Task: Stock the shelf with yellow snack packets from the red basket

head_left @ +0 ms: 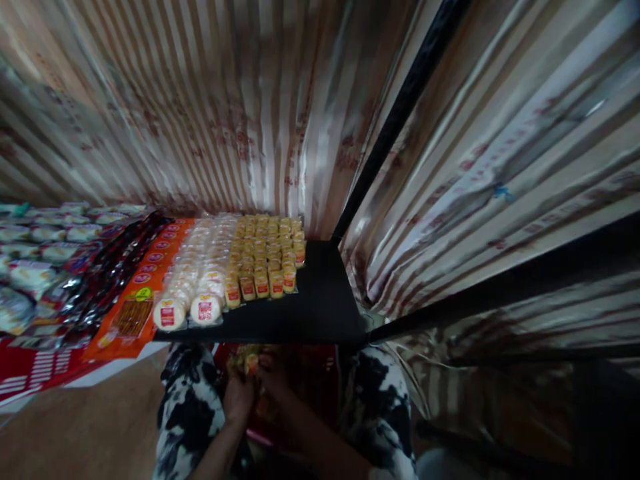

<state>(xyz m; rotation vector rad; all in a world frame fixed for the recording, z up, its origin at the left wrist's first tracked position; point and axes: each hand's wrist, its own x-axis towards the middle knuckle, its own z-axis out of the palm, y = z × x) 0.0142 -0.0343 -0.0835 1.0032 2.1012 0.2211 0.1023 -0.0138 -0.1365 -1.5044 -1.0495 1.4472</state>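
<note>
Low in the view, below the shelf edge, my left hand (239, 398) and my right hand (273, 380) meet over a red basket (320, 380) on my lap. Both have curled fingers around small yellow-wrapped snack packs (243, 360); the dim light and blur hide the exact grip. Above them a black shelf (320, 300) carries rows of small yellow snack packs (267, 257) and rows of round white wrapped cakes (197, 280).
Orange flat packets (143, 293) and dark glossy packets (113, 267) lie left of the white cakes, with pale bagged goods (35, 253) further left. Striped foil sheeting (250, 100) forms the back and right walls. A black pole (400, 107) rises from the shelf corner. Brown floor (80, 427) at lower left.
</note>
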